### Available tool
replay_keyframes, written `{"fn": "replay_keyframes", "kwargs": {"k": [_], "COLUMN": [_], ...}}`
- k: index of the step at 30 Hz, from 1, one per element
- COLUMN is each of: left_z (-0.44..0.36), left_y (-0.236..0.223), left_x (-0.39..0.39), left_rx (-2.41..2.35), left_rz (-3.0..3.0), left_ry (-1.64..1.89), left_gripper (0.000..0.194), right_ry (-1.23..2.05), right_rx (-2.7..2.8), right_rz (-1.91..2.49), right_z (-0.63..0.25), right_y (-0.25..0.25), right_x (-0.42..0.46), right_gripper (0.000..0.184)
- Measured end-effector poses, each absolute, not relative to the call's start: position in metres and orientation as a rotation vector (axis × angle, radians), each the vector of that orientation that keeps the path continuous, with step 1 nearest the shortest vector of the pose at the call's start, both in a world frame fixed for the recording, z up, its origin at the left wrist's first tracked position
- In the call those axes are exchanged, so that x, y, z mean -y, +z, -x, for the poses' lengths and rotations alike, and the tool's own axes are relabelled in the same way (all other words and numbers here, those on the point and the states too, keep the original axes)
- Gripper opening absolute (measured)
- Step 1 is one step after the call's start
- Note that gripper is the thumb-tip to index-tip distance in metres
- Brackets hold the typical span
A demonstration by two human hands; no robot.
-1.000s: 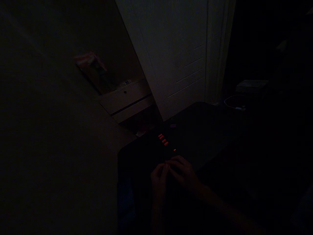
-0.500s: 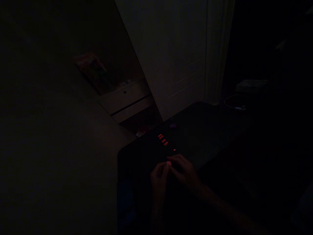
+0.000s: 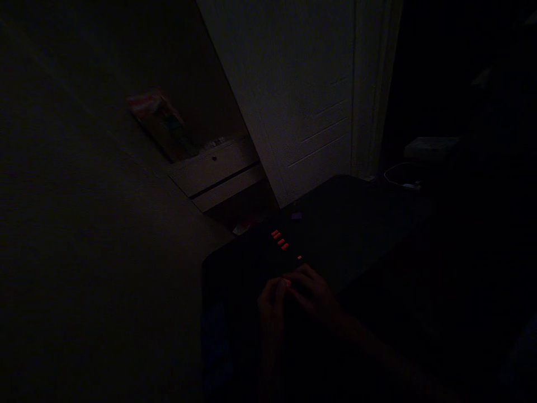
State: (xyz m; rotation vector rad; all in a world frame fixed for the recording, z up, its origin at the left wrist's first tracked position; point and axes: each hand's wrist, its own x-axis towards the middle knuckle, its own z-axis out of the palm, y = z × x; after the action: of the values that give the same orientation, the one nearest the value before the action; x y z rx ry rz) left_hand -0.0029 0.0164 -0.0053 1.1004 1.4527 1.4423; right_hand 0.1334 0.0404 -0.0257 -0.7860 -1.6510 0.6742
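From the head view, the reddish glow has just dimmed at the fingertips, and the small reddish piece point(image 3: 287, 283) is more covered by fingers, so its shape is tough to read! The left hand point(image 3: 272, 300) and the right hand point(image 3: 318, 295) meet, both pinched on that piece; which one bears it, I can't tell. It's over the near side of the dark table point(image 3: 348, 224), and just beyond lies a tiny orange-red bit point(image 3: 299, 257), apart from the fingers. Farther off, a slanting row of red pieces point(image 3: 281, 242) sits unmoved, with a purplish item point(image 3: 296, 216) beyond them
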Motion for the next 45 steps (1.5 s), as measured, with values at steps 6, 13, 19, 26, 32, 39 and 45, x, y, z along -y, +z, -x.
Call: {"fn": "replay_keyframes", "kwargs": {"k": [6,13,19,26,32,39,45], "left_z": [0.0008,0.0025,0.0022,0.0025,0.0026,0.0015,0.0008], "left_y": [0.0014,-0.0051,-0.0009,-0.0034,-0.0024,-0.0004,0.0025], "left_x": [-0.0151,-0.0165,-0.0144,-0.0154,-0.0155,-0.0147,-0.0144], "left_rx": [-1.438,-1.447,-1.447,-1.441,-1.436,-1.446,-1.426], "left_rz": [-1.15,-1.131,-1.165,-1.155,-1.166,-1.176,-1.171], "left_ry": [1.361,1.372,1.349,1.362,1.327,1.351,1.344], "left_gripper": [0.028,0.027,0.025,0.026,0.026,0.026,0.027], "right_ry": [0.688,0.691,0.647,0.654,0.622,0.6,0.582], "right_rx": [1.612,1.649,1.665,1.666,1.701,1.671,1.684], "right_rz": [0.793,0.753,0.754,0.779,0.78,0.794,0.798], "right_z": [-0.1339,-0.1346,-0.1364,-0.1351,-0.1358,-0.134,-0.1347], "right_y": [-0.0289,-0.0248,-0.0245,-0.0262,-0.0285,-0.0277,-0.0298], "right_x": [-0.0438,-0.0414,-0.0404,-0.0405,-0.0411,-0.04,-0.0406], "right_gripper": [0.009,0.015,0.008,0.013,0.012,0.015,0.01]}}
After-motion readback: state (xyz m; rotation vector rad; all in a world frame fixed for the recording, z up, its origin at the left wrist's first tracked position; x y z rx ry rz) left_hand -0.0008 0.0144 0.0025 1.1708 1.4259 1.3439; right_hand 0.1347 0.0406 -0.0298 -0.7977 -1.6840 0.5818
